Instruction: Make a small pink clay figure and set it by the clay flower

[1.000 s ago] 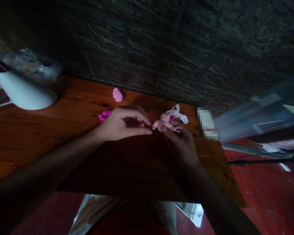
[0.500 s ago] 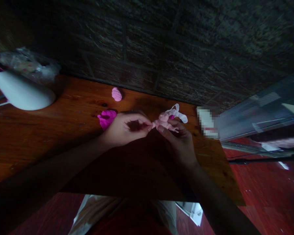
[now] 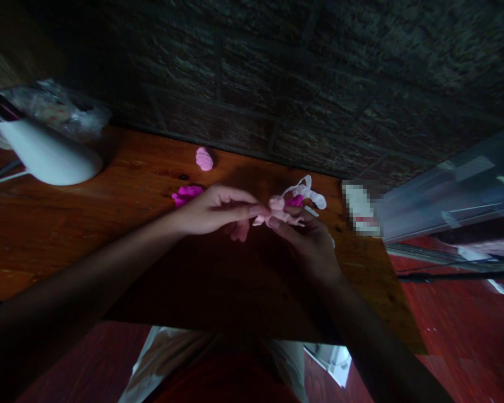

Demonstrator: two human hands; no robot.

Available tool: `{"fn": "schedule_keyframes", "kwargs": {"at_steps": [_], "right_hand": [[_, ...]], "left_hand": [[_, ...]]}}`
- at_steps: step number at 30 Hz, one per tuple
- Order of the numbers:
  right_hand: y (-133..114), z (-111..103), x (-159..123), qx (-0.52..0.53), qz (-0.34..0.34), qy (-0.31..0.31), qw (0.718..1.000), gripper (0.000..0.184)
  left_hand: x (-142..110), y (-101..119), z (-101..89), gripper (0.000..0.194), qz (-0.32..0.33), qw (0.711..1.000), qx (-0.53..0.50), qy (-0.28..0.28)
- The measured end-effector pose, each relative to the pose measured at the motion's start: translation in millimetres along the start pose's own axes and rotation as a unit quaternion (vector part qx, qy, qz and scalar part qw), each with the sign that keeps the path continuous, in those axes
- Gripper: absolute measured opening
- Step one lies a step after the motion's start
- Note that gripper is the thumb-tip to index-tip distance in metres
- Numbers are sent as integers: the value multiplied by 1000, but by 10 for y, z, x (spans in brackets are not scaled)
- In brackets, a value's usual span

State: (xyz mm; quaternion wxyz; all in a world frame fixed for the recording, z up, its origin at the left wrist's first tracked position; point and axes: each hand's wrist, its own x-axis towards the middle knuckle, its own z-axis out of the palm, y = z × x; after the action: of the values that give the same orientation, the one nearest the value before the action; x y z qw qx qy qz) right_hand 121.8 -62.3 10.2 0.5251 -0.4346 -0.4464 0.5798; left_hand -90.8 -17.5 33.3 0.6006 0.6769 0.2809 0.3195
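Observation:
A small light-pink clay figure (image 3: 277, 204), with a round head and splayed limbs, is held above the table between both hands. My left hand (image 3: 214, 211) pinches its left end between thumb and forefinger, other fingers curled beneath. From the right, my right hand (image 3: 315, 246) grips the body, thumb in front and fingers mostly hidden behind. Just behind the figure shows a bit of magenta clay (image 3: 294, 200), along with looped white strips (image 3: 315, 197). Partly covered by my left wrist is a magenta lump of clay (image 3: 186, 195). Farther back rests a pale-pink lump (image 3: 204, 159).
On the wooden table (image 3: 121, 201), a white rounded vessel (image 3: 54, 151) and a crumpled clear plastic bag (image 3: 69, 109) occupy the left. A dark stone wall (image 3: 252, 84) borders the back. At right, a blurred-out white item (image 3: 361, 210) lies near a glass panel (image 3: 457, 190).
My left fingers have shifted onto the figure's end, and the hand has rolled so its lower fingers show underneath. The whole view has slid slightly; the right hand keeps its hold.

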Motion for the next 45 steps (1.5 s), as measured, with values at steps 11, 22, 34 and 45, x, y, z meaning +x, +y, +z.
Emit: {"fn": "schedule_keyframes", "kwargs": {"at_steps": [11, 22, 34, 45], "right_hand": [[10, 2, 6, -16, 1, 5, 1000, 29], [14, 9, -9, -14, 3, 20, 1000, 32], [-70, 26, -33, -92, -131, 52, 986, 27], [-6, 106, -31, -131, -145, 103, 975, 30]], "left_hand": [[-15, -34, 80, 20, 60, 993, 56, 85], [-2, -64, 101, 24, 74, 990, 65, 99], [28, -70, 64, 19, 16, 996, 24, 81], [-2, -185, 354, 15, 139, 937, 173, 271]]}}
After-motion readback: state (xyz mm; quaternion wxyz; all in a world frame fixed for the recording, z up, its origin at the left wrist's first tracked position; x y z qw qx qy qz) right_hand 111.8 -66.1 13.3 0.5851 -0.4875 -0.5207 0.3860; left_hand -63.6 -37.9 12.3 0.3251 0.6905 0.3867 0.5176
